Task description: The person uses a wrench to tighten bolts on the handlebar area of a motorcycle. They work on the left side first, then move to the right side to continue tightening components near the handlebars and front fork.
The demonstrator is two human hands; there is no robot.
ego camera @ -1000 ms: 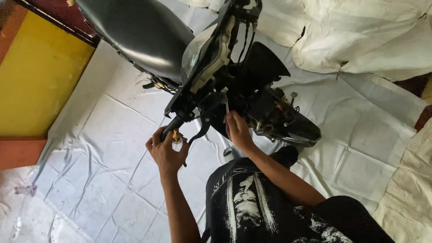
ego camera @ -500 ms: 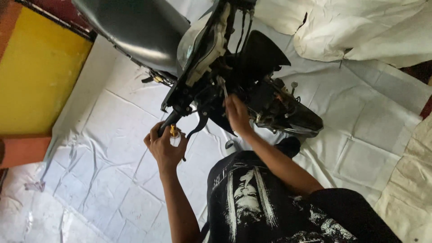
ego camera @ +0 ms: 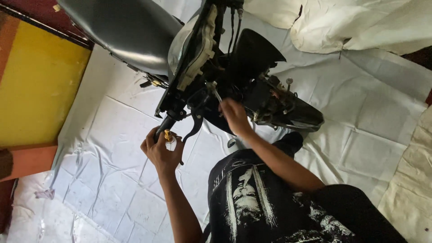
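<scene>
Handlebar grip [ego camera: 164, 126] sits clenched inside left hand [ego camera: 161, 152], gold bar-end [ego camera: 168, 135] between its fingers; right hand [ego camera: 234, 115] pinches a thin tool [ego camera: 215, 92] that may slip toward cables [ego camera: 234, 27].

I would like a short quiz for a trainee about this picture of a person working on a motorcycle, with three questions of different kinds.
1. True or false: the left hand grips the handlebar end.
2. What does the right hand hold? A) a thin metal tool B) a hammer C) a rag
3. What covers the floor under the motorcycle?

Key: 1 true; 2 A; 3 a white sheet.
</scene>
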